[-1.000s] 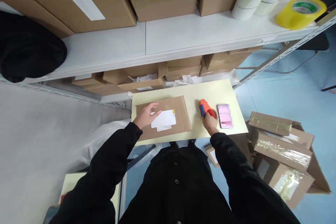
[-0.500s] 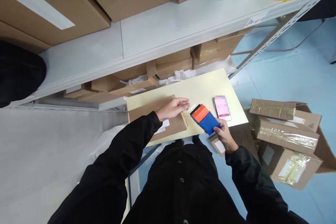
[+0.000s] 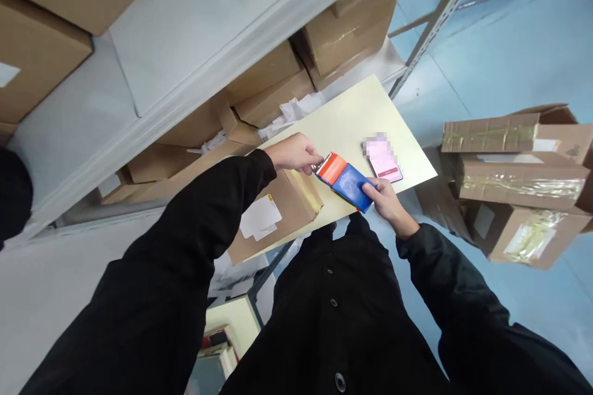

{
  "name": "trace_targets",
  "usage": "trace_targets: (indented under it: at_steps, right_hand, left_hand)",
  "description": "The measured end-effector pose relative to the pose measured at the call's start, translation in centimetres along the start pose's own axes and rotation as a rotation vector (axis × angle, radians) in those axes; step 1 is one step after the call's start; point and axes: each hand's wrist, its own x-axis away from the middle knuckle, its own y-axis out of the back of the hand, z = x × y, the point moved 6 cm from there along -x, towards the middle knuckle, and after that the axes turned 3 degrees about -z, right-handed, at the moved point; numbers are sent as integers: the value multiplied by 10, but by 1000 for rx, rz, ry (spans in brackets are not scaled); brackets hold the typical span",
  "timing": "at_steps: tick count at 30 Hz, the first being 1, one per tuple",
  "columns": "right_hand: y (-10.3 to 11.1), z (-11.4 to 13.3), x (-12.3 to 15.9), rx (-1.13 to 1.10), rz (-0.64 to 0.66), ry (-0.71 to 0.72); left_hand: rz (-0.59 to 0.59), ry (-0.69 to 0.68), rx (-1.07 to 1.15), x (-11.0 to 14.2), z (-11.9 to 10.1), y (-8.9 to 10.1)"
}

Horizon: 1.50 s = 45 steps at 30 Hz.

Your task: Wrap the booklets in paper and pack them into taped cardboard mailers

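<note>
My right hand grips the lower right end of a small flat blue and orange notepad, thumb on top. Its orange end has a toothed white edge that looks like a spiral binding. My left hand is closed, its fingertips pinching at that edge. The notepad is held tilted above the pale yellow board. A phone with a lit pink screen lies on the board, just beyond my right hand. Under my left forearm, a cardboard box with white labels rests on the board.
A grey shelf with cardboard boxes crosses the upper left. Below it stand open boxes with white paper. Taped cartons are stacked on the blue floor at right. A perforated metal post stands behind the board.
My left hand has gone from open beside the notepad to pinching its orange end. The view has turned and shifted, so the shelf and cartons appear elsewhere.
</note>
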Motion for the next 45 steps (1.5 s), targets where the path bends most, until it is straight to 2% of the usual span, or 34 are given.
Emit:
trace_targets:
  at_steps: [3, 10, 15, 18, 22, 27, 32, 37, 42, 45]
  right_hand:
    - [0, -7, -8, -61, -28, -108]
    - [-1, -40, -4, -299, -53, -353]
    - [26, -74, 22, -356, -99, -494]
    - [36, -89, 38, -387, -76, -585]
    - [25, -101, 45, -390, -15, -675]
    - [3, -112, 44, -417, 27, -713]
    - [-1, -117, 48, -439, 47, -746]
    - [-2, -122, 46, -442, 48, -715]
    - [-9, -129, 48, -446, 72, -716]
    - [-12, -131, 51, -471, 50, -735]
  left_hand:
    - [18, 84, -188, -25, 1, 6]
    - [241, 214, -374, -75, 13, -5]
    - [184, 243, -594, -96, 27, 20]
    - [217, 245, -699, -101, 40, 22]
    - [261, 209, -930, -106, 53, 4]
    - [208, 155, -1181, -108, 53, -5]
    - [298, 102, -1183, -105, 49, -15]
    - [268, 129, -1148, -109, 54, -19]
    - [346, 255, -1086, -119, 71, -16]
    - [365, 277, -1050, -124, 76, -11]
